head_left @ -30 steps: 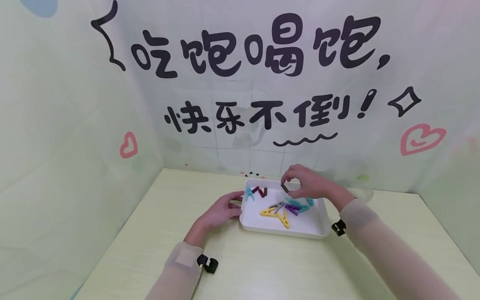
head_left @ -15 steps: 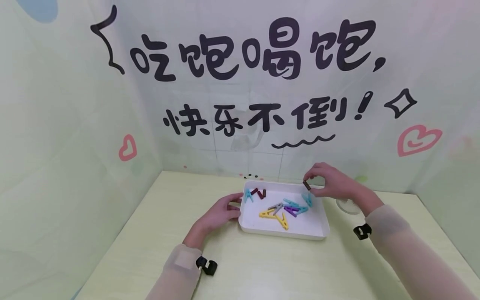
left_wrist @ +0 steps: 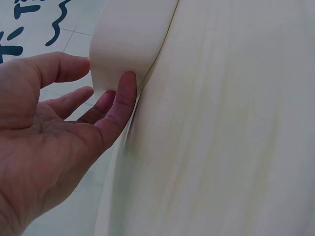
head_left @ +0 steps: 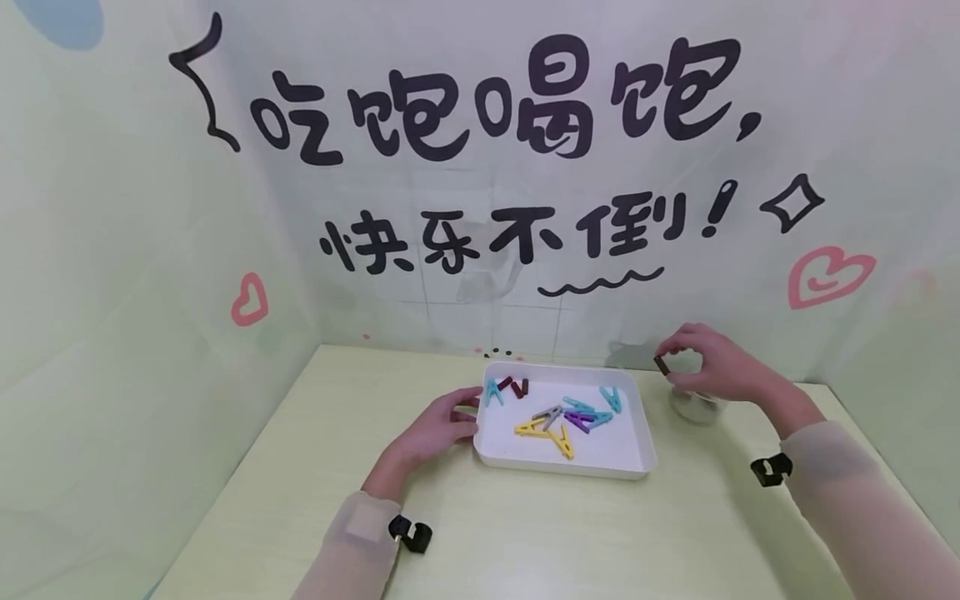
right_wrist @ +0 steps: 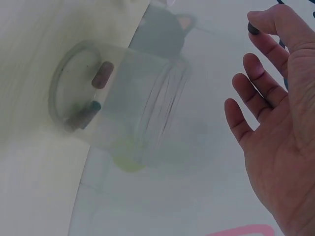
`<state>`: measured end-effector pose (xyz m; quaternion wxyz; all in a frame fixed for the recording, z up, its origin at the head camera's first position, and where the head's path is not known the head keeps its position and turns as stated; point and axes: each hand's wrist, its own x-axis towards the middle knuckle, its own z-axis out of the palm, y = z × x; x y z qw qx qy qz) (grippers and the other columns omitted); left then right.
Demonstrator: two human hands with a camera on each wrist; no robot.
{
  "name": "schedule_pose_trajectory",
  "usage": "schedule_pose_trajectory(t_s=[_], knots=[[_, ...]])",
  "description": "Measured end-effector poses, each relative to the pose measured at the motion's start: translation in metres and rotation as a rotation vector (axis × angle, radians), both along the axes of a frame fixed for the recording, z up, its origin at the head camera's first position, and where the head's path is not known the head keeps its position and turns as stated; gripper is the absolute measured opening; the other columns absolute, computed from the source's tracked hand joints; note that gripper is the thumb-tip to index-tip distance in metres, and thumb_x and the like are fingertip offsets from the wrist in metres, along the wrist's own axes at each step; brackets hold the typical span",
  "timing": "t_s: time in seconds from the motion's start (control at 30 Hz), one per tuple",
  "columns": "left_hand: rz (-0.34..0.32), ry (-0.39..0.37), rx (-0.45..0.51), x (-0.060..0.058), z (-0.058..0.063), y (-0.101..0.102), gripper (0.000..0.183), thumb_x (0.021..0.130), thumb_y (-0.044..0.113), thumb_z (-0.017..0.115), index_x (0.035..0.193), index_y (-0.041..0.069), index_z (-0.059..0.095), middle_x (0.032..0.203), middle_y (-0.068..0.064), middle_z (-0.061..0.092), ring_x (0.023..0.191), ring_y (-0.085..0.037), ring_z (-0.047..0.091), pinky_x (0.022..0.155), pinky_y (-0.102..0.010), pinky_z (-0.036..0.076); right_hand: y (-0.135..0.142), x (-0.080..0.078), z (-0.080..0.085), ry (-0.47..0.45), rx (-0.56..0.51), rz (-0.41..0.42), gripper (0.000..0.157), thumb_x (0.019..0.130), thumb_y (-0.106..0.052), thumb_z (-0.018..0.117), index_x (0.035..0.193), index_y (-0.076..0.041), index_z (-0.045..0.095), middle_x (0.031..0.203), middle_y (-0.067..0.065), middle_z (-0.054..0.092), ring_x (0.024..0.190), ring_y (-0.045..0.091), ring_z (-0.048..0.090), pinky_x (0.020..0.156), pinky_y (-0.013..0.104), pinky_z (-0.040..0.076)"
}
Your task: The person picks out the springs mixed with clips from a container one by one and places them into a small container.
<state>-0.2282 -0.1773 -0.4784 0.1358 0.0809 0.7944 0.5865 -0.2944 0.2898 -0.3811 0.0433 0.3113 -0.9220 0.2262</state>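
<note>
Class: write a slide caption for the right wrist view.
A right hand pinches a dark piece near a clear jar holding brownish pieces.

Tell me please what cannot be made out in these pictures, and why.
Head view: contents of the clear jar, partly covered by the right hand.
Right wrist view: most of the held dark piece, covered by the same hand.
Right wrist view: details of two pieces in the jar, blurred.
Left wrist view: inside of the white tray, behind its wall and cut by the top edge.
</note>
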Motion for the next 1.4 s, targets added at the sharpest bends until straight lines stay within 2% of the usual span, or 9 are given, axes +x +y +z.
schedule_pose_trajectory(t_s=[0.33,0.5,0.63,0.9,1.17,1.3,1.4], knots=[[0.005,0.021,0.01,0.005,0.001,0.004,0.062,0.1,-0.004,0.062,0.16,0.002,0.044,0.147,-0.019,0.054,0.119,-0.031,0.063,0.094,-0.039,0.061,0.038,0.005,-0.007,0.033,0.0,-0.05,0.028,0.087,-0.011,0.084,0.115,-0.012,0.078,0.11,0.005,0.066,0.103,0.029,0.06,0.088,0.052,0.053],[0.021,0.019,-0.003,0.006,0.0,0.006,0.062,0.101,-0.002,0.063,0.16,0.004,0.045,0.147,-0.017,0.055,0.118,-0.03,0.063,0.095,-0.039,0.06,0.054,0.005,-0.011,0.066,-0.014,-0.05,0.027,0.086,-0.007,0.084,0.113,-0.011,0.079,0.107,0.002,0.066,0.1,0.029,0.06,0.085,0.046,0.053],[0.039,0.018,-0.01,0.007,-0.002,0.008,0.062,0.101,-0.001,0.063,0.16,0.006,0.046,0.147,-0.015,0.055,0.117,-0.028,0.064,0.095,-0.039,0.06,0.065,0.004,-0.015,0.058,-0.007,-0.064,0.027,0.087,-0.008,0.084,0.113,-0.011,0.079,0.108,0.002,0.066,0.1,0.029,0.059,0.084,0.042,0.052],[0.048,0.014,0.0,0.01,-0.003,0.01,0.062,0.102,-0.002,0.064,0.16,0.006,0.046,0.148,-0.016,0.055,0.117,-0.029,0.064,0.096,-0.041,0.06,0.078,0.001,-0.021,-0.003,-0.01,-0.103,0.028,0.089,-0.013,0.084,0.116,-0.008,0.079,0.111,0.012,0.066,0.103,0.032,0.058,0.088,0.052,0.052],[0.046,0.008,0.009,0.009,-0.003,0.008,0.062,0.102,-0.002,0.064,0.16,0.006,0.045,0.148,-0.016,0.054,0.118,-0.029,0.063,0.096,-0.04,0.06,0.076,-0.004,-0.028,-0.088,0.006,-0.15,0.046,0.093,-0.022,0.083,0.133,-0.001,0.07,0.123,0.02,0.062,0.115,0.038,0.053,0.094,0.061,0.05],[0.04,0.004,0.016,0.006,-0.002,0.009,0.063,0.102,-0.003,0.063,0.161,0.006,0.044,0.148,-0.017,0.053,0.118,-0.03,0.063,0.096,-0.04,0.06,0.072,-0.005,-0.027,-0.074,-0.017,-0.144,0.051,0.094,-0.022,0.082,0.136,0.001,0.066,0.132,0.023,0.06,0.123,0.043,0.05,0.101,0.066,0.045],[0.037,0.004,0.015,0.004,-0.001,0.008,0.063,0.102,-0.003,0.063,0.161,0.005,0.044,0.149,-0.017,0.053,0.119,-0.03,0.063,0.097,-0.04,0.06,0.065,-0.007,-0.024,-0.043,-0.033,-0.125,0.05,0.093,-0.021,0.083,0.135,0.001,0.067,0.132,0.024,0.061,0.124,0.044,0.05,0.103,0.066,0.042]])
